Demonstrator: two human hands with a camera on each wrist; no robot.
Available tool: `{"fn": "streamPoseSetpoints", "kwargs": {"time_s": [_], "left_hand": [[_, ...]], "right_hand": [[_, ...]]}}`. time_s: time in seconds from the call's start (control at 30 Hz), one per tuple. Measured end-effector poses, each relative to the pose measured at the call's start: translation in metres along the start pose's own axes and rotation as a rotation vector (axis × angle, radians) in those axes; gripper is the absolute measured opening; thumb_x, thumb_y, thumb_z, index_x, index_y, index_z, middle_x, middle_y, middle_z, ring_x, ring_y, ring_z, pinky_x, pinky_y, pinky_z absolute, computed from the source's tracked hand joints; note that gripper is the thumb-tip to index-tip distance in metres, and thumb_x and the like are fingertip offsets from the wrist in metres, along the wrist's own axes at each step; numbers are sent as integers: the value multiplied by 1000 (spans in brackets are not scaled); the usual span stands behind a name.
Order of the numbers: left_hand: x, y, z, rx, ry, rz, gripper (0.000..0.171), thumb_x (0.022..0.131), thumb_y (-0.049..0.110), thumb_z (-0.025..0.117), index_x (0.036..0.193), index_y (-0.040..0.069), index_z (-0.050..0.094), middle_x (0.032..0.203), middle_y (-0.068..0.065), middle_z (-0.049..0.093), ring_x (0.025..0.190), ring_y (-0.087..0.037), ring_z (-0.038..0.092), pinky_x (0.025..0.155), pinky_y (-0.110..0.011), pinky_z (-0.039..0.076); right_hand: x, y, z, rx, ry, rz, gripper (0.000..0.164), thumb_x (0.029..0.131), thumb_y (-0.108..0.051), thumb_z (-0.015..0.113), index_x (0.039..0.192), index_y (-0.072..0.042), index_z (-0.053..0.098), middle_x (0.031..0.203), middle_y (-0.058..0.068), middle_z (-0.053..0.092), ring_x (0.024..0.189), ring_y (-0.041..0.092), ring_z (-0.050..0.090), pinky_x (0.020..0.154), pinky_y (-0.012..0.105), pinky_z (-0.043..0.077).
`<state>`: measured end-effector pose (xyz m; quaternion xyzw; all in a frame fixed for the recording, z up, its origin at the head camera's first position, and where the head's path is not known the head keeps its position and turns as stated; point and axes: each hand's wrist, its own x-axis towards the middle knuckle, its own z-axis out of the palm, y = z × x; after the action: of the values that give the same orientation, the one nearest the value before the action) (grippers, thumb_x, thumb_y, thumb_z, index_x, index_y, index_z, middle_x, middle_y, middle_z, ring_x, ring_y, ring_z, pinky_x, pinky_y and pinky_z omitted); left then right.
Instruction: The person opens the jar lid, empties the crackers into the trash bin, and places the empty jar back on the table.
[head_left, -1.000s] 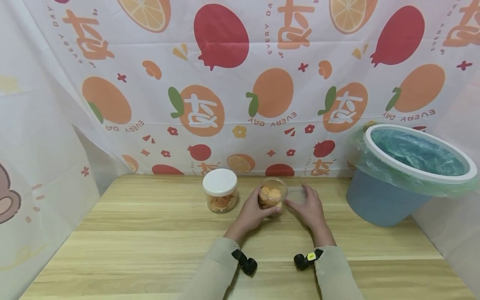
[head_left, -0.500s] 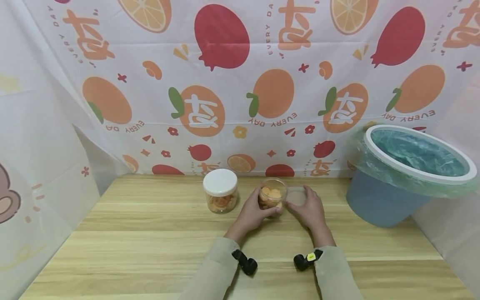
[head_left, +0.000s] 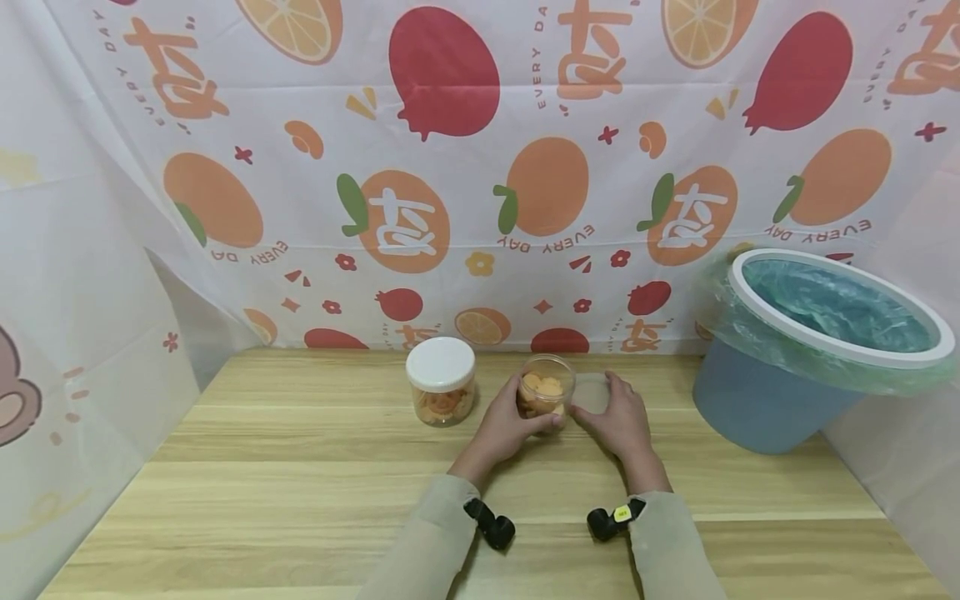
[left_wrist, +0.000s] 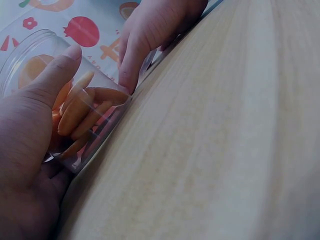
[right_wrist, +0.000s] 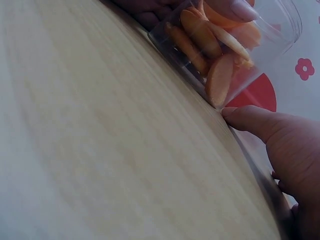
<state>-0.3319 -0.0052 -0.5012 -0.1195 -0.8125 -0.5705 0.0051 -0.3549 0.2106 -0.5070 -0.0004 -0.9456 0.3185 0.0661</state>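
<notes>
My left hand [head_left: 510, 429] grips an uncapped clear plastic jar [left_wrist: 107, 122], thumb across its near side and fingers behind it. Several round, orange-brown biscuits [right_wrist: 220, 82] are inside. The jar stands on the wooden table, its mouth upward. Just to its right, my right hand [head_left: 621, 421] curves low over the tabletop, thumb and fingers around the edge of a flat, see-through lid [head_left: 593, 390]. The right thumb's tip is right at the foot of the jar in the right wrist view. Most of the right fingers are hidden there.
A second clear jar [head_left: 441, 408] with a white screw cap [head_left: 440, 364] and orange snacks stands left of my hands. A blue bin [head_left: 772, 400] with a green liner and white rim stands at the right. Fruit-printed cloth [head_left: 322, 275] hangs behind the table [head_left: 300, 500].
Both hands stay in place. The right hand's fingers have shifted very slightly; the two jars and the bin stand where they were.
</notes>
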Motion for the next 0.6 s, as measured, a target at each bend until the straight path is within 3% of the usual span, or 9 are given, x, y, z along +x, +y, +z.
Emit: {"fn": "streamPoseSetpoints", "kwargs": {"time_s": [0.6], "left_hand": [[0,2,0,13,3,-4,98,81,39,86,157,11,31,152,-13,49,139,-26,49,118,-46,37]], "right_hand": [[-2,-1,1,-68,-12,-17,98,86,-52,72,153,5,31,155,30,39,143,49,36,118,61,32]]}}
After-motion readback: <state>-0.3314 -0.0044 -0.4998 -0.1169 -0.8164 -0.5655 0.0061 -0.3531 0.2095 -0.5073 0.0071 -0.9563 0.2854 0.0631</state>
